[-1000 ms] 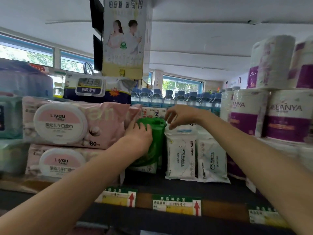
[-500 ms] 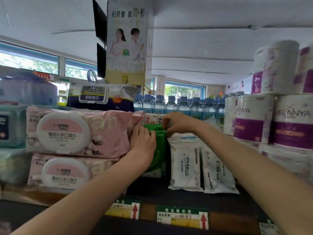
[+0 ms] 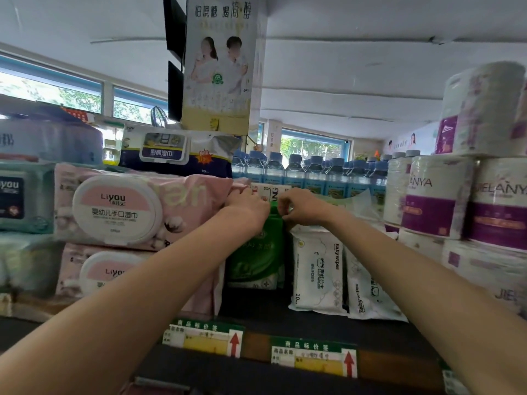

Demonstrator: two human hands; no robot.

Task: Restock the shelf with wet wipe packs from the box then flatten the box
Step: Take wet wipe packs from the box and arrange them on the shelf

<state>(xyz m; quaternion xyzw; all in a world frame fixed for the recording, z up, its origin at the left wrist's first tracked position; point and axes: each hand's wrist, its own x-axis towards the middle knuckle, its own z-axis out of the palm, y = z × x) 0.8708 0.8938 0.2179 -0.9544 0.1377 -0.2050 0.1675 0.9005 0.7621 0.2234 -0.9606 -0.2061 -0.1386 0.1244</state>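
A green wet wipe pack [image 3: 256, 258] stands upright on the dark shelf [image 3: 285, 323], between the pink Liyou packs [image 3: 119, 212] and the white Baby wipes packs [image 3: 316, 269]. My left hand [image 3: 245, 208] lies over the green pack's top left corner, fingers curled over its upper edge. My right hand [image 3: 299, 208] pinches the same top edge from the right. The two hands nearly touch. The box is not in view.
Purple-and-white paper roll packs [image 3: 456, 195] are stacked at the right. Blue-capped water bottles [image 3: 313, 172] line the back. Teal packs [image 3: 25, 195] sit far left, a navy pack [image 3: 176, 152] on top. Price tags [image 3: 313, 356] run along the shelf's front edge.
Both hands have risen to the green pack's top edge and drawn close together. The camera has moved closer to the shelf.
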